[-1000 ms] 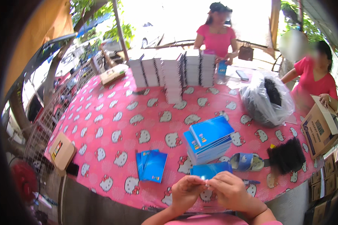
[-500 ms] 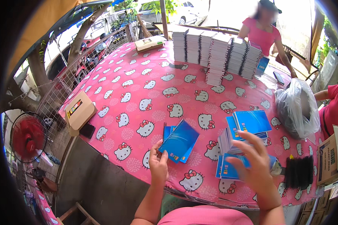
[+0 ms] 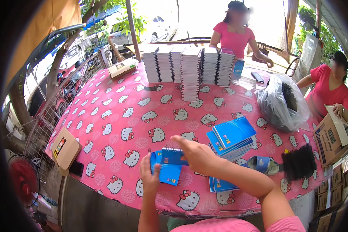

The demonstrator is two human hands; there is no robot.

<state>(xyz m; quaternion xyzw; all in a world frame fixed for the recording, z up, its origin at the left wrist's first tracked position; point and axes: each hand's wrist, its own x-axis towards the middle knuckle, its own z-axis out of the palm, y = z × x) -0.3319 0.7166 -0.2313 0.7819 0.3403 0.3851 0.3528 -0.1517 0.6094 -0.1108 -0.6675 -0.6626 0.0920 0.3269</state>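
Blue spiral notebooks (image 3: 168, 173) are fanned in a small overlapping group at the table's near middle. My left hand (image 3: 148, 172) grips their left edge, its thumb over the covers. Reaching across from the right, my right hand (image 3: 201, 156) holds another blue notebook (image 3: 171, 156) by its right side, above the group, its spiral facing away from me. Part of that notebook is hidden by my fingers. Right of my hand stands a taller stack of blue notebooks (image 3: 234, 132). A lower pile (image 3: 222, 185) lies partly under my right forearm.
Tall stacks of spiral-bound notebooks (image 3: 189, 73) stand at the back. To the right are a plastic bag (image 3: 280, 104), black binding coils (image 3: 299, 162), a patterned blue object (image 3: 261, 164) and a carton (image 3: 330, 135). Two people in pink work beyond. An open cardboard box (image 3: 65, 150) sits at left.
My right hand has moved left from the notebook piles to the group at my left hand and now holds a notebook there. The view has shifted right, showing more of the second person.
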